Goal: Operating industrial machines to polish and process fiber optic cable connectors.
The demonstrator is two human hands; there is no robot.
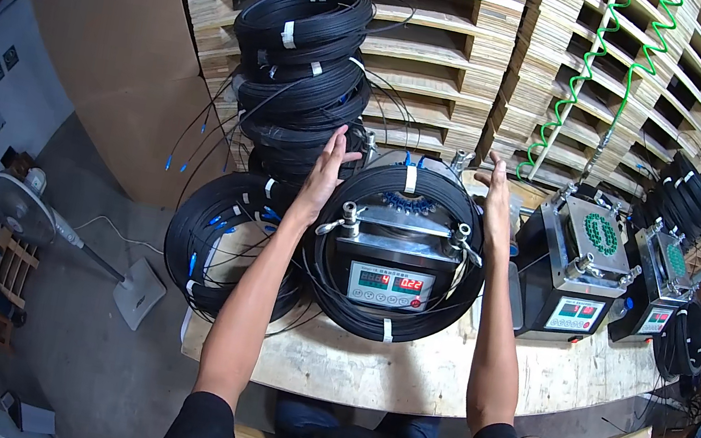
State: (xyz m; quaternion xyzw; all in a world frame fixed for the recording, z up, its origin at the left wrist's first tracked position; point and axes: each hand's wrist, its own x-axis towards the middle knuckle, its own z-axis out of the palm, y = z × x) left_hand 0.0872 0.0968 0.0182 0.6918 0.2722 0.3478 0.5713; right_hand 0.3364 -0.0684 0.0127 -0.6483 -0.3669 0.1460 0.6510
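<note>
2 hands (pixel 323 175), black cable coil (pixel 354 317) between

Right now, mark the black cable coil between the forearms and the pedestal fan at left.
Black cable coil (pixel 356 318): head view, lower part of the ring.
Pedestal fan (pixel 99 259): head view, its pole.

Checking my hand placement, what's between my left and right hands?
The head view shows a black cable coil, with a display machine seen inside its loop, between your left hand and right hand.
</note>
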